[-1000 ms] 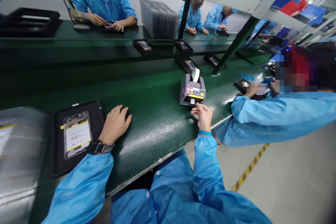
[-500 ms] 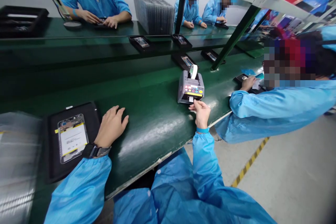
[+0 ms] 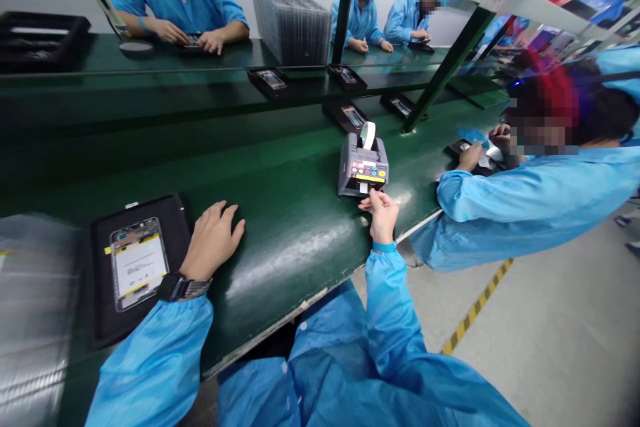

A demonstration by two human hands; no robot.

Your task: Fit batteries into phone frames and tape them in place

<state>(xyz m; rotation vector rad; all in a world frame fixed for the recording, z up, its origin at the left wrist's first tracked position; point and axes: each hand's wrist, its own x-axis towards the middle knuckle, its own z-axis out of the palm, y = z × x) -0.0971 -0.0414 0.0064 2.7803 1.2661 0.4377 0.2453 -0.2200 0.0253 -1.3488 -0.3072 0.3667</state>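
A grey automatic tape dispenser (image 3: 363,165) with coloured buttons and a roll of white tape (image 3: 369,136) on top stands on the green bench. From its front slot sticks a short white tape end (image 3: 363,188). My right hand (image 3: 383,213) is at the slot, thumb and forefinger pinched together right beside the tape end; whether they grip it I cannot tell. My left hand (image 3: 213,240) lies open, palm down, fingers spread, on the bench by the right edge of a black tray (image 3: 100,280). In that tray lies an opened phone (image 3: 140,263) with a white battery showing.
Beyond the dispenser, several black trays with phones sit on the line, one of them a black tray (image 3: 345,117). A green post (image 3: 445,73) rises behind it. A co-worker's sleeve (image 3: 480,213) is close on the right. Clear plastic sheeting (image 3: 35,320) lies far left.
My hands stay almost where they were, the right one shifting very slightly left. The co-worker on the right has brought a second hand into view near their tray.
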